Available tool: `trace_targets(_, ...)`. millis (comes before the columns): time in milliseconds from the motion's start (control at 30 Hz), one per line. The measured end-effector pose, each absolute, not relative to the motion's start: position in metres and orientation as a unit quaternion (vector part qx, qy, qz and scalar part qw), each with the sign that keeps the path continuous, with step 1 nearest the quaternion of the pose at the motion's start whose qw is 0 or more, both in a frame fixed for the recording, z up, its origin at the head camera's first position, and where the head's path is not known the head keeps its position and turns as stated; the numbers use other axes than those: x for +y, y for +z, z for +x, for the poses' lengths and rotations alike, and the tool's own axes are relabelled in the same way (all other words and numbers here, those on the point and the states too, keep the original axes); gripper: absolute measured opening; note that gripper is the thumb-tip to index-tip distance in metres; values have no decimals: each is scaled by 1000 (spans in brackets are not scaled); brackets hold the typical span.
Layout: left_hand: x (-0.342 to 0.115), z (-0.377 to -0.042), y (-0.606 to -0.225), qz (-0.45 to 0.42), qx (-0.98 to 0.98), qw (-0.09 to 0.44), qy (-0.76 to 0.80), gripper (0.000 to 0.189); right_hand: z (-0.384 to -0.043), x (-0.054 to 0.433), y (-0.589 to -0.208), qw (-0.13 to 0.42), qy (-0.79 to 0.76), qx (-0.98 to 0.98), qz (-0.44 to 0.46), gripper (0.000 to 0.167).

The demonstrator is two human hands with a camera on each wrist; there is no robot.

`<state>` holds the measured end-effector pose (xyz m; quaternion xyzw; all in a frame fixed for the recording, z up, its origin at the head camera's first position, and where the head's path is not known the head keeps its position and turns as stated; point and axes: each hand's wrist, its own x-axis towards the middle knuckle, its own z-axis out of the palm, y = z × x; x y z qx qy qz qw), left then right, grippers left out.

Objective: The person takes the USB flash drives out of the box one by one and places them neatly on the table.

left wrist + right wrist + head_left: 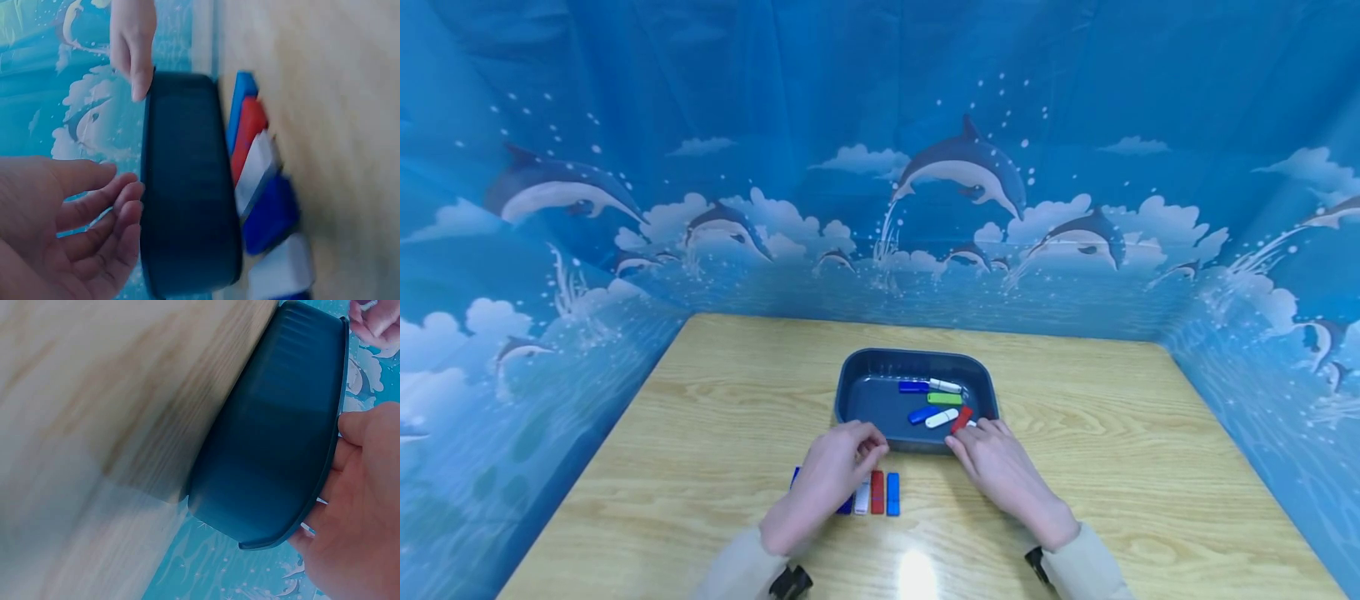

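Observation:
A dark blue tray [917,446] holds several small oblong pieces that look like USB flash drives: blue, white, a green one [944,399] and a red one [962,418]. My left hand [842,458] hovers at the tray's front rim, fingers loosely bent, with nothing between them in the left wrist view. My right hand [1000,467] reaches over the front right rim, fingertips close by the red piece. Its thumb lies at the rim in the right wrist view, while the tray wall hides the fingertips; I cannot tell whether they grip anything.
In front of the tray several similar pieces stand in a row, among them a red one [877,492] and a light blue one [892,494]; my left hand partly covers the row. The wooden table [1112,433] is enclosed by a blue dolphin-printed curtain [820,125].

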<state>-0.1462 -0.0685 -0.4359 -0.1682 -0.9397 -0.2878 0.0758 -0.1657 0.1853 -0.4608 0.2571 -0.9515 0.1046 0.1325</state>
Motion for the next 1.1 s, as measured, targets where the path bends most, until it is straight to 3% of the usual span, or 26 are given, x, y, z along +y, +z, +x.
trace_targets(267,-75,-161,-432,-193,-942,117,-250,8,-166,187,-463,146,108,-948,263,27)
trace_targets(733,-74,-174,-449,-237,-964,86,-86,44,-166,186,-461,139,105,-949,262,26)
trace_targets(1100,-80,-173,-454,-264,-956,126,-30,43,-167,187,-461,126,107,-952,258,27)
